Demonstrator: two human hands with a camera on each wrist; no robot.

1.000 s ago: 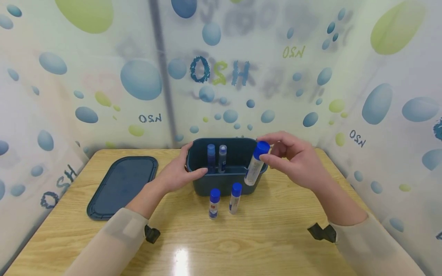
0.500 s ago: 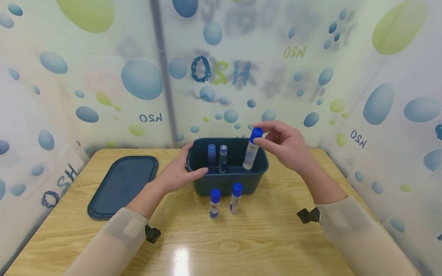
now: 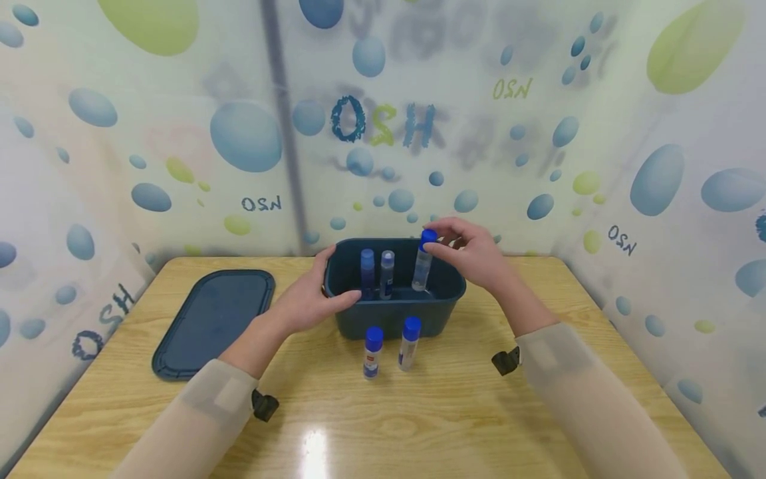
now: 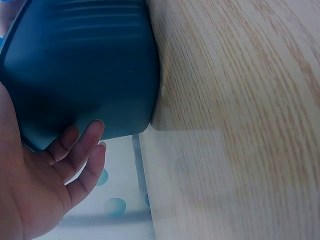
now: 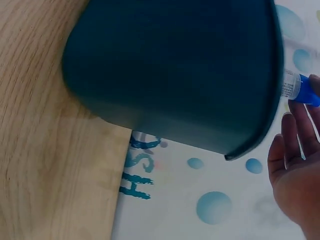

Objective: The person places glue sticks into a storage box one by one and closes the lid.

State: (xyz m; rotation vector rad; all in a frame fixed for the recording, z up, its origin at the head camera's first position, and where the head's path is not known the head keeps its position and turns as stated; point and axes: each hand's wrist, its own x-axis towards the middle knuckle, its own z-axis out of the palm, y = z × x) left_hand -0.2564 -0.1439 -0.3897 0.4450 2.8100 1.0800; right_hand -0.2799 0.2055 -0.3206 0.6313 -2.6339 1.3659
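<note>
Head view faces down; wrist close-ups apparently share the bin (image 5: 170,70).

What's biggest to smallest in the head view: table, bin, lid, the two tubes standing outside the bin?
1. Table
2. Bin
3. Lid
4. Left tube and right tube: too alike to rank.

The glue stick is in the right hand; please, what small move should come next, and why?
I'd probably settle the glue stick upright in the bin: the right hand pinches its blue cap, it leans slightly, its lower end is inside, and two other sticks stand there.
</note>
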